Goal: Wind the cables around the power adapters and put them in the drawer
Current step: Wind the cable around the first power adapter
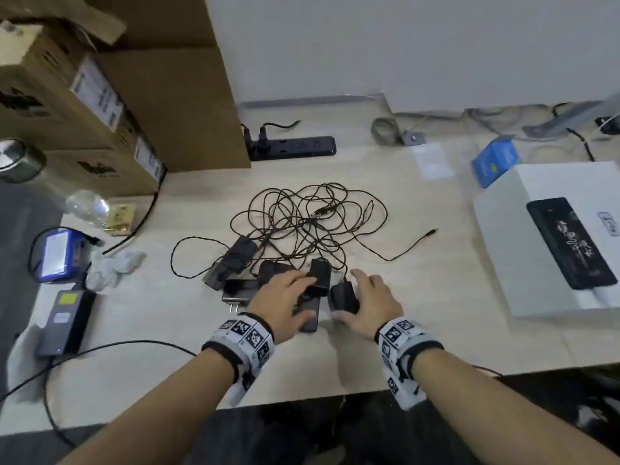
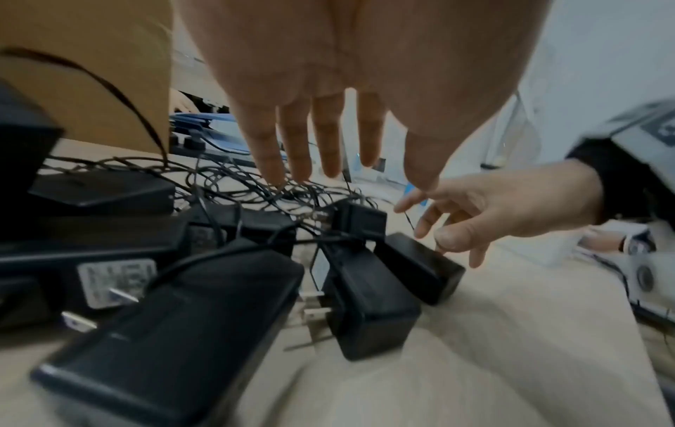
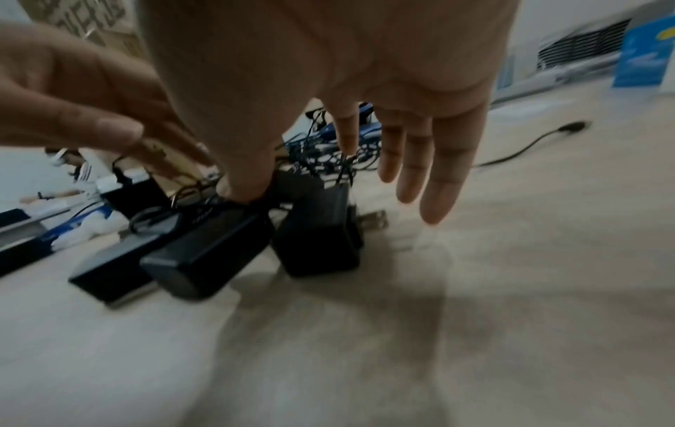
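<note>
Several black power adapters (image 1: 240, 253) lie bunched at the middle of the light wooden table (image 1: 436, 313). Their thin black cables (image 1: 312, 223) form one loose tangle behind them, and one plug end (image 1: 431, 232) trails to the right. My left hand (image 1: 295, 297) hovers flat over the near adapters (image 2: 369, 303) with straight fingers (image 2: 303, 161) and holds nothing. My right hand (image 1: 350, 295) is spread beside it. Its thumb (image 3: 244, 187) touches the rightmost adapter (image 1: 344, 298), and its fingers (image 3: 434, 179) are straight. No drawer is in view.
Cardboard boxes (image 1: 100, 95) are stacked at the back left, with a black power strip (image 1: 295, 147) beside them. A white box (image 1: 553, 236) and a blue carton (image 1: 496, 161) sit at the right. At the left edge are a grey power brick (image 1: 67, 320), a blue device (image 1: 57, 253) and a glass bottle (image 1: 50, 186).
</note>
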